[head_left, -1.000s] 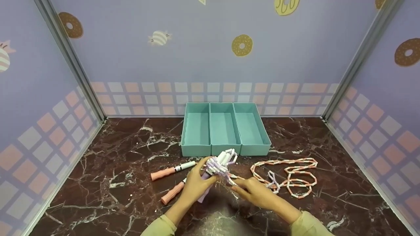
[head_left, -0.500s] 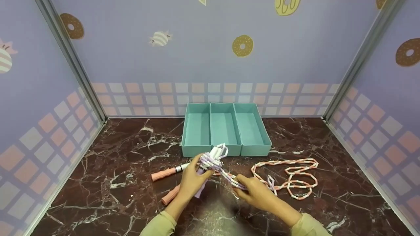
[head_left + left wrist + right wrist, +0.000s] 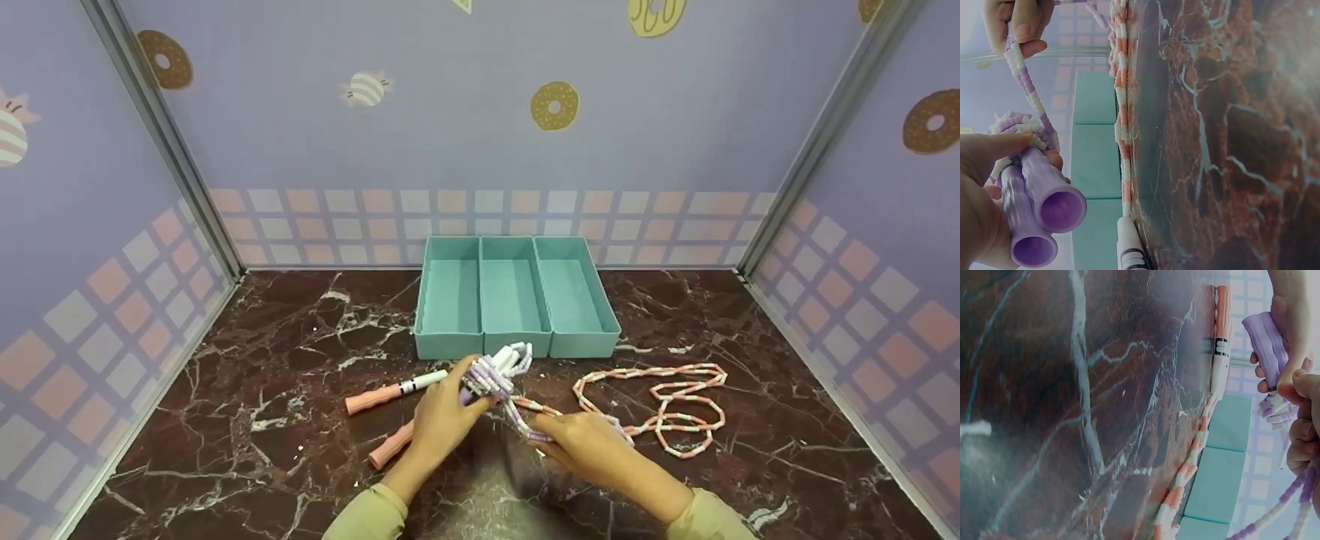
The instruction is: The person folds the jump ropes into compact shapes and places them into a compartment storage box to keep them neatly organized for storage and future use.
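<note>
My left hand [image 3: 441, 420] grips a purple-and-white beaded jump rope [image 3: 491, 377], with both purple handles [image 3: 1044, 174] side by side in it. Beaded cord is wound round the handles near my thumb. Between thumb and fingers, my right hand [image 3: 592, 448] pinches the trailing cord, which runs slack between the two hands. In the right wrist view one purple handle [image 3: 1266, 349] sticks out of the left hand. A second jump rope, orange and white [image 3: 686, 395], lies on the table, its orange handles [image 3: 375, 398] at the left, one partly behind the left hand.
A teal box [image 3: 517, 343] with three compartments stands behind the hands, near the back wall. Dark marbled tabletop [image 3: 300, 360] spreads around it. Patterned purple panels [image 3: 450, 135] enclose the back and both sides.
The left hand tipped the bundle up and left, then brought it back right. The right hand, lower on the cord at first, drew it out straight; now the cord sags again.
</note>
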`<control>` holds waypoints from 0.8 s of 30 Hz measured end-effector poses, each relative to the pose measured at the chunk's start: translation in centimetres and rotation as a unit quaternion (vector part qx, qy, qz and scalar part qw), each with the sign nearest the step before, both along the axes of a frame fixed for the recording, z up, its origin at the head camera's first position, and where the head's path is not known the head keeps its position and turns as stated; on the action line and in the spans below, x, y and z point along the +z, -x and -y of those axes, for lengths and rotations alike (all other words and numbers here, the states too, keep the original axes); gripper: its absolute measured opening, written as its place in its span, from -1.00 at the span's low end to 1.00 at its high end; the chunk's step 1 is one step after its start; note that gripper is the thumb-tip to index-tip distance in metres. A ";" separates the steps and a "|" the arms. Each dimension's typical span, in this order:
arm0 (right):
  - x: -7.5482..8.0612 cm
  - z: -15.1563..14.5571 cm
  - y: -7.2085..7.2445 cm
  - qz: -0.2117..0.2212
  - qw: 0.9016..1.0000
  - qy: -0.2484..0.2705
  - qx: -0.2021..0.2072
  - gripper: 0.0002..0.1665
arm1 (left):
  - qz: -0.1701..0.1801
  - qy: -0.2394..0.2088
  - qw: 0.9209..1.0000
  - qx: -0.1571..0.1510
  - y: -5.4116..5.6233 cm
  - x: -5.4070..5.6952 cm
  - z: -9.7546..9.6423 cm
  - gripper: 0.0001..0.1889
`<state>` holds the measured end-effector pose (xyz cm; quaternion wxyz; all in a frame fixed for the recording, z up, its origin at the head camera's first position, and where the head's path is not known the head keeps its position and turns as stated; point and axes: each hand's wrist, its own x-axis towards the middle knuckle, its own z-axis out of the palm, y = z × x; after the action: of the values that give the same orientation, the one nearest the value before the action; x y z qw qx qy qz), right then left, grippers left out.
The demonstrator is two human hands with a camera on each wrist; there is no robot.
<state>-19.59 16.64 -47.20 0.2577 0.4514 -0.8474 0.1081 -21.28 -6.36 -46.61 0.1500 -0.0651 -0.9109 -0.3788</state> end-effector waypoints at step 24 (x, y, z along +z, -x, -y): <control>3.4 0.6 0.5 -0.176 0.979 -0.036 0.099 -0.64 | -0.015 0.202 0.977 -0.063 -1.3 0.0 -1.3 -0.36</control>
<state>-20.10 15.99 -43.82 0.3741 0.5545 -0.7431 0.0213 -20.01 -5.05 -46.63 0.1235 -0.1567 -0.9604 -0.1943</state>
